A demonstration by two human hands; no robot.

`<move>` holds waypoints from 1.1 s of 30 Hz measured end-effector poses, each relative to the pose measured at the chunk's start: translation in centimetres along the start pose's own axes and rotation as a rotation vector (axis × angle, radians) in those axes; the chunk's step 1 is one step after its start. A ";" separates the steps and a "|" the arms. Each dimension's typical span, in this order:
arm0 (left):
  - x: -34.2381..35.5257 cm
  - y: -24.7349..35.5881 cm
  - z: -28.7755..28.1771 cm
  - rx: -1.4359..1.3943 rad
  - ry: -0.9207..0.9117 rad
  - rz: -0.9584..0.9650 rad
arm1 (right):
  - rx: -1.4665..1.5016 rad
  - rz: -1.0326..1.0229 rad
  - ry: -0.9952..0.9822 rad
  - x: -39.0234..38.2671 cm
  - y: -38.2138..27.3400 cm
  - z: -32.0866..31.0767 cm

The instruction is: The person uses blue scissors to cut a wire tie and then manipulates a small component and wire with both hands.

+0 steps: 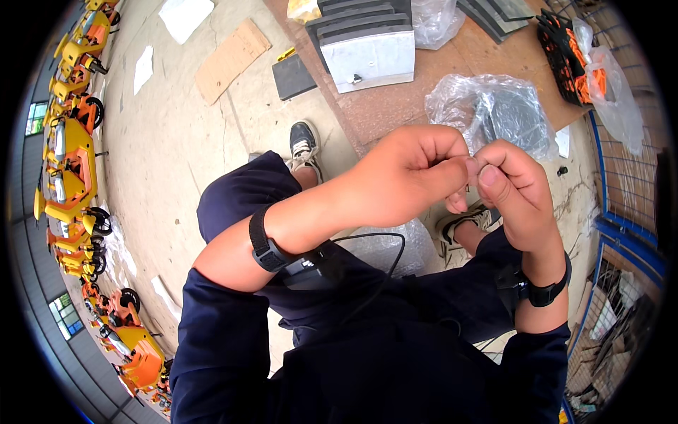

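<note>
Bagged panel (521, 116) just beyond right grip (521, 189)

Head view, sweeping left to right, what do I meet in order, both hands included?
Yellow-and-orange vehicles → brown cardboard sheet → dark flat panel → left hand → right hand → blue-framed wire mesh.

- Left hand (424, 169) and right hand (519, 191) meet at the fingers (494, 185)
- Clear plastic wrapping (519, 116) just beyond, on brown board (395, 107)
- Yellow scooters (70, 166) stand along the left
</note>
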State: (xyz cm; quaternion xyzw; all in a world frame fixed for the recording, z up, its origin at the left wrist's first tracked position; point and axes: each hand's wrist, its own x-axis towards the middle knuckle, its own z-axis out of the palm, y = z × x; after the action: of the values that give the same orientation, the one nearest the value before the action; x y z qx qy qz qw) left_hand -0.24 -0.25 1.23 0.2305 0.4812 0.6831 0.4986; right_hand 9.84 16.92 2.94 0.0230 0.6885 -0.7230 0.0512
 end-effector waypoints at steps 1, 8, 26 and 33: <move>0.0 0.2 0.1 -0.047 -0.007 0.001 | 0.130 0.025 -0.010 0.0 0.1 0.2; -0.1 -0.1 0.2 -0.194 -0.026 0.063 | 0.548 0.075 -0.012 -0.1 1.7 0.4; 0.0 -0.2 0.7 -0.222 -0.035 0.167 | 0.950 0.035 0.131 0.1 2.6 0.8; 0.2 -1.2 0.1 -0.005 -0.066 0.189 | 0.753 -0.125 0.032 0.6 1.5 -0.9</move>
State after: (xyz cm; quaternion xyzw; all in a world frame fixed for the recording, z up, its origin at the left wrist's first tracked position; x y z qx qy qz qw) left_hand 0.35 0.02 0.14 0.2961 0.4388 0.7203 0.4482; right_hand 9.34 17.67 1.31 0.0096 0.3756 -0.9266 -0.0158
